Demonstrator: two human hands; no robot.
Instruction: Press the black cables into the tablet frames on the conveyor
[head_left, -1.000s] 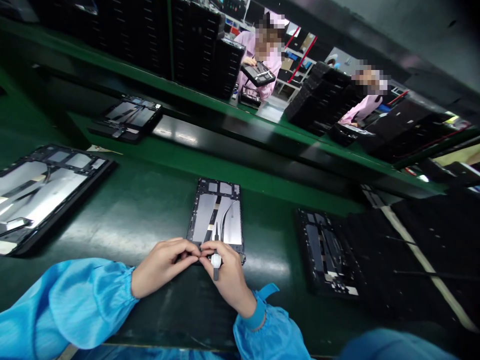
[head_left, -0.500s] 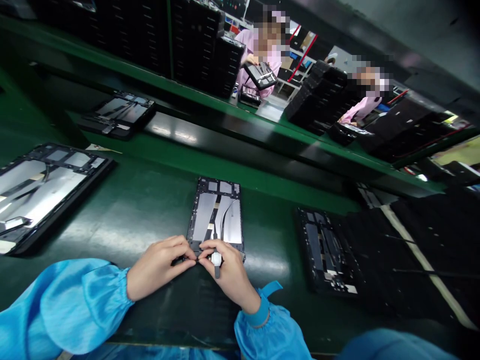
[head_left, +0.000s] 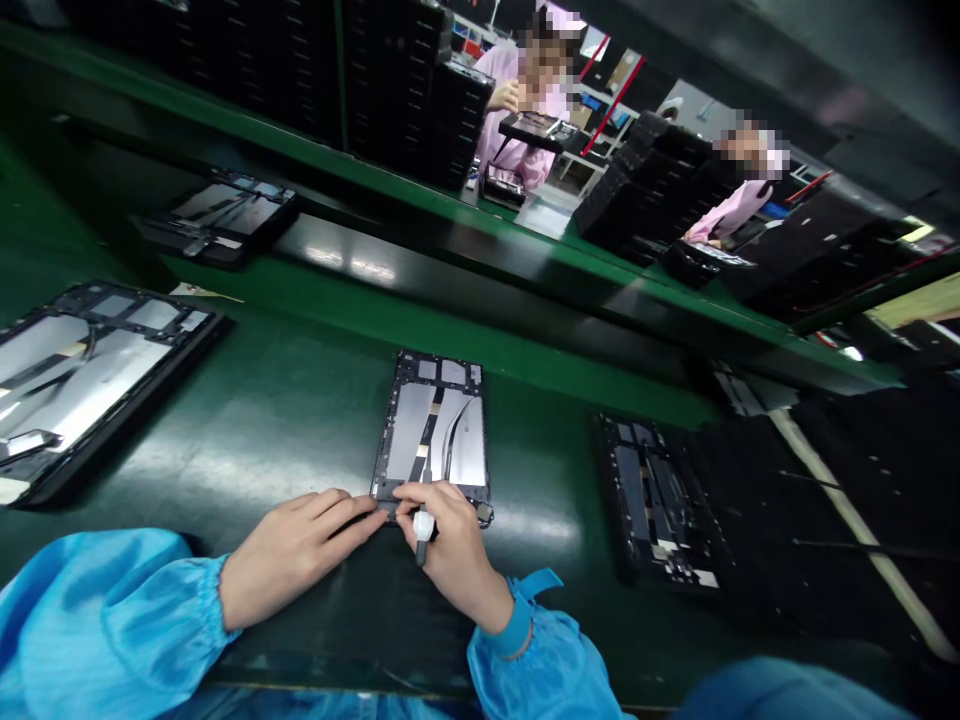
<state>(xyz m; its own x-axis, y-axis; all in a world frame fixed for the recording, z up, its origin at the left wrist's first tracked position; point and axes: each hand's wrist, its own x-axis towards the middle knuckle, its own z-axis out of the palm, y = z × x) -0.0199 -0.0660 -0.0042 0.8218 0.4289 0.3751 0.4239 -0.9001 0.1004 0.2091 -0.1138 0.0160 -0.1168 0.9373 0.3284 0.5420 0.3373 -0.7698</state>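
Observation:
An opened tablet, its silver inside and dark flat cables facing up, lies on the green bench in front of me. My left hand rests with fingers stretched out, their tips at the tablet's lower left edge. Over the lower edge, my right hand is closed around a slim dark tool with a white band; its working end is hidden by my fingers. The right thumb and forefinger meet close to the left fingertips. Whether they also pinch a small part is too small to tell. A blue strap circles my right wrist.
Another opened tablet lies at left, with one more behind it. To the right sits a darker opened unit beside black stacked trays. Beyond the raised green shelf, two people in pink work among tall black stacks.
My left hand has gone from a pinch to stretched fingers and moved slightly left and down. The right hand and its tool shifted a little left. Across the bench, a co-worker's held tablet has tilted.

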